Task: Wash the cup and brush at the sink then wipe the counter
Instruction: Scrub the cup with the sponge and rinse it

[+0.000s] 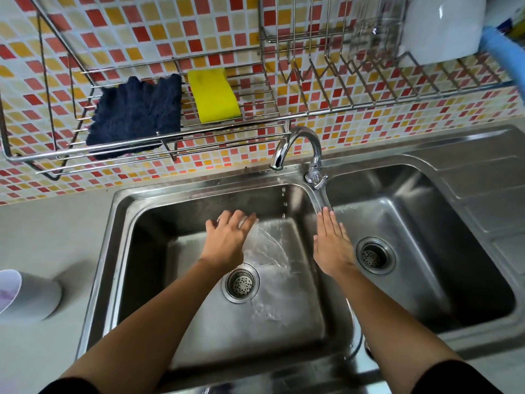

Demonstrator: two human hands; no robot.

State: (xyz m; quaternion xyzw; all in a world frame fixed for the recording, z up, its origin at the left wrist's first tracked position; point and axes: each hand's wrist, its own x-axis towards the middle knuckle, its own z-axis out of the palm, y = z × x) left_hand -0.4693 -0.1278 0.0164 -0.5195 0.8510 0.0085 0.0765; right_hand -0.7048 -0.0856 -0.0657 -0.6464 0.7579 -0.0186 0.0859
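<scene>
- Left hand (227, 240): held over the left basin of the steel double sink (119, 211), back of the hand uppermost. The fingers curl down over a clear cup (249, 224), gripping it from above. Most of the cup is hidden beneath the palm.
- Water (264, 248): a transparent sheet fans out from under the left hand, down and to the right, and lands beside the left drain strainer (241, 283).
- Right hand (331, 245): flat, with the fingers straight and pressed together, holding nothing. The fingertips lie at the divider between the two basins, and the palm is partly over the right basin, near the right drain strainer (375, 255).
- Faucet (298, 140): a chromed gooseneck with its spout turned toward the left basin. Separate drops fall from the outlet. Its lever (319, 182) sits at the base.
- Wire rack (176, 143): mounted on the red, orange and cream mosaic tile wall (113, 29). It carries a dark blue cloth (136, 118) and, just to the right of it, a yellow sponge (213, 95).
- Dish rack (369, 75): at upper right, holding a white dish (443, 27).
- Counter (42, 228): grey, to the left of the sink. A grey container (34, 297) with a pale interior lies at the frame edge, too blurred to tell more.
</scene>
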